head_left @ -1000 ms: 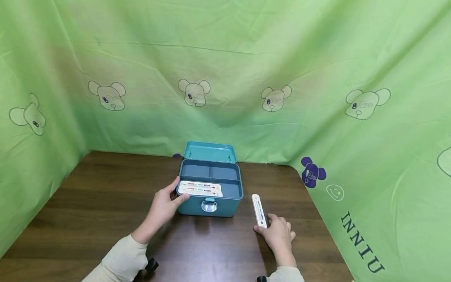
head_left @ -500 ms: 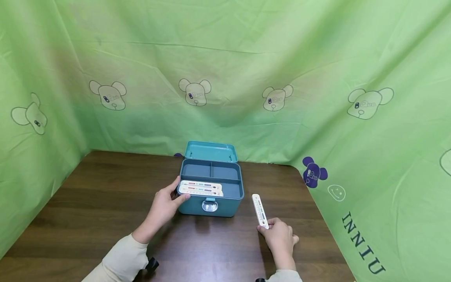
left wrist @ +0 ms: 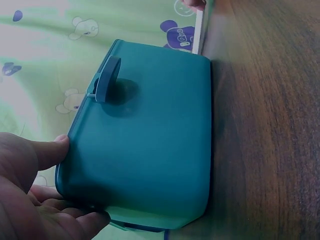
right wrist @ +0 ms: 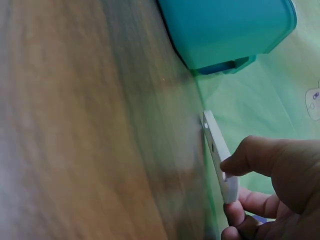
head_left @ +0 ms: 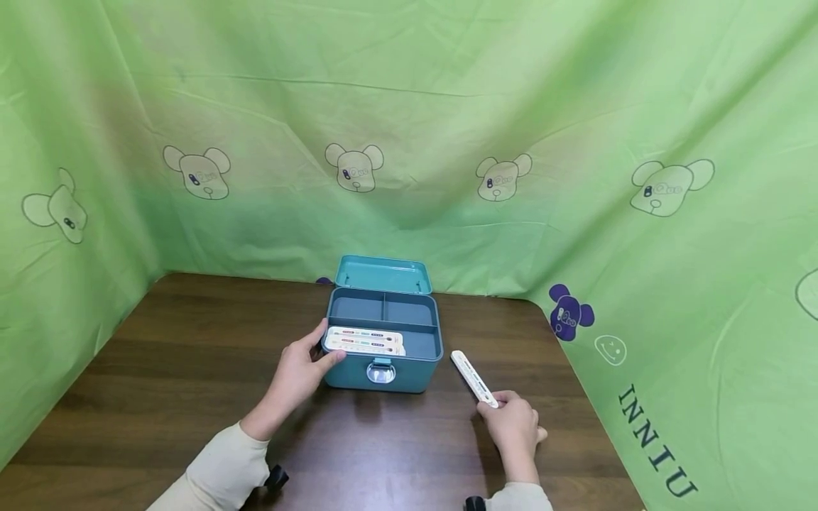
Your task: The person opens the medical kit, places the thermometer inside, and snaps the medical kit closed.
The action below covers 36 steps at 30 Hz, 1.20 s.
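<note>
Cloth (head_left: 409, 106) hangs from 9 through 12 to 3 o'clock around the table (head_left: 192, 369). Taking the box (head_left: 415, 377) as clock centre, its lid (head_left: 383, 275) lies back at 12; none of these has shifted. The left hand (head_left: 299, 369), at 8 o'clock, has kept its place too, thumb on the front rim and fingers against the side wall, clamped on that corner. The right hand (head_left: 513, 429), out at 4, has edged slightly toward 3, thumb and fingers pinched on the near end of a strip (head_left: 471, 376).

That strip is the real change: its free end, which pointed almost to 12, has swung round to 11, and less of its face shows. I judge it well in hand and angled more toward the box, though outside and apart from it; whether it touches the table I cannot tell.

The cloth is green, printed and creased; the table, dark with streaky grain and some sheen. The box looks like smooth teal plastic, round-cornered, with two short bays (head_left: 356, 306) at 12 and a long bay (head_left: 423, 343) at 6. At least two other strips (head_left: 364, 341) lie in the latter's 9 o'clock end. All are slim, white, stiff-looking. The latch (head_left: 381, 371), at 6, is a shiny rounded tab.
</note>
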### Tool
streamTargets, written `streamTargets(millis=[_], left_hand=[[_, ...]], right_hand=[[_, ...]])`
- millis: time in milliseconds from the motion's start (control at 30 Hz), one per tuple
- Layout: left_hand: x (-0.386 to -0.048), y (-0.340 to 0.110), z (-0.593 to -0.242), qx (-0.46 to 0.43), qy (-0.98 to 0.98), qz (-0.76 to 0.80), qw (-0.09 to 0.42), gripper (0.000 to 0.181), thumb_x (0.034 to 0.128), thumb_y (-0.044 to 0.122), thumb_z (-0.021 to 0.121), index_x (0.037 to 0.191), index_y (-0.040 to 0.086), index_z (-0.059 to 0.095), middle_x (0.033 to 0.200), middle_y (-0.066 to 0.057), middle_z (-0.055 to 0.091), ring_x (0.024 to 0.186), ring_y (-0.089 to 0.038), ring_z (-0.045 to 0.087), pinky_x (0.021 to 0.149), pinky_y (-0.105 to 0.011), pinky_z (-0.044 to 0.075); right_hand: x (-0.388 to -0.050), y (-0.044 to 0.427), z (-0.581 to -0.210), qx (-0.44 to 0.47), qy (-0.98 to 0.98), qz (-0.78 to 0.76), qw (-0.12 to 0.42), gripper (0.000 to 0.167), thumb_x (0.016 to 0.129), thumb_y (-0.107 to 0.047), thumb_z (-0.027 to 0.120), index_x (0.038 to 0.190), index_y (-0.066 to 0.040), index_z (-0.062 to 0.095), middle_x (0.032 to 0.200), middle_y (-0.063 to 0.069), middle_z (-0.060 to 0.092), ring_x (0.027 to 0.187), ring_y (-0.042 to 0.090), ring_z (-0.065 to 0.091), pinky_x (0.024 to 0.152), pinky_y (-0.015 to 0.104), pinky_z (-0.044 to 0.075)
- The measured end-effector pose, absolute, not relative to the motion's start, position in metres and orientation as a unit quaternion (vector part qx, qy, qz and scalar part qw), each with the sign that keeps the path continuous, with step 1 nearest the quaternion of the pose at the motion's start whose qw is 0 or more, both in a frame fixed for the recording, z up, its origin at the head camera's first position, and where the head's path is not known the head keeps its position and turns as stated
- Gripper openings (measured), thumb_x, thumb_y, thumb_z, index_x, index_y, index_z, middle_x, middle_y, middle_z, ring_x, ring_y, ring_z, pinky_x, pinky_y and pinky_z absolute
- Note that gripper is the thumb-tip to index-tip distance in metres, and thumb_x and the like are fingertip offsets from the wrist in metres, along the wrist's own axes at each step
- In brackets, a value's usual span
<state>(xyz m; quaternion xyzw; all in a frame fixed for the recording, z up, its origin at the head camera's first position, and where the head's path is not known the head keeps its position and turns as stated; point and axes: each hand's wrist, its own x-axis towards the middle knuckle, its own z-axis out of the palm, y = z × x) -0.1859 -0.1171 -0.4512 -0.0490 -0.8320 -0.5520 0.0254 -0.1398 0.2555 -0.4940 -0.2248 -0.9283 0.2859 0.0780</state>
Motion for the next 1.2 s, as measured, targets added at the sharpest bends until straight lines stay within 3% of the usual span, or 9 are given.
streamTargets(millis=[300,667,967,1200], left_hand=[[-0.189,-0.118,-0.453,-0.054,-0.839,-0.539,0.040,0.076,0.0931,0.027,0.078,0.155,0.005,0.041,0.156,-0.016,0.047,0.138,-0.027,0.053,0.105,-0.043,0.051],[-0.185,-0.116,-0.458,-0.046,-0.843,-0.533,0.061,0.070,0.0959,0.033,0.074,0.153,0.005,0.045,0.156,-0.013,0.048,0.139,-0.028,0.051,0.106,-0.043,0.048],[-0.183,-0.112,-0.453,-0.033,-0.844,-0.532,0.064,0.067,0.0968,0.028,0.074,0.153,0.004,0.045,0.156,-0.012,0.047,0.141,-0.028,0.048,0.108,-0.042,0.046],[-0.184,-0.112,-0.452,-0.026,-0.841,-0.537,0.064,0.065,0.0970,0.025,0.074,0.153,0.005,0.046,0.156,-0.012,0.048,0.141,-0.028,0.049,0.107,-0.043,0.047]], right_hand=[[-0.147,0.264,-0.487,-0.214,-0.911,0.335,0.108,0.039,0.081,-0.023,0.073,0.115,-0.005,0.070,0.108,0.017,0.071,0.108,0.045,0.052,0.086,0.063,0.031],[-0.160,0.272,-0.473,-0.133,-0.919,0.342,0.143,0.033,0.083,-0.017,0.075,0.114,-0.007,0.072,0.113,0.019,0.070,0.111,0.040,0.057,0.093,0.062,0.036],[-0.173,0.284,-0.457,-0.065,-0.911,0.374,0.158,0.032,0.085,-0.007,0.075,0.116,-0.002,0.072,0.109,0.017,0.068,0.102,0.029,0.062,0.088,0.038,0.045],[-0.186,0.293,-0.439,0.019,-0.913,0.380,0.148,0.031,0.087,-0.006,0.075,0.118,-0.004,0.071,0.110,0.015,0.065,0.105,0.028,0.055,0.092,0.041,0.040]])
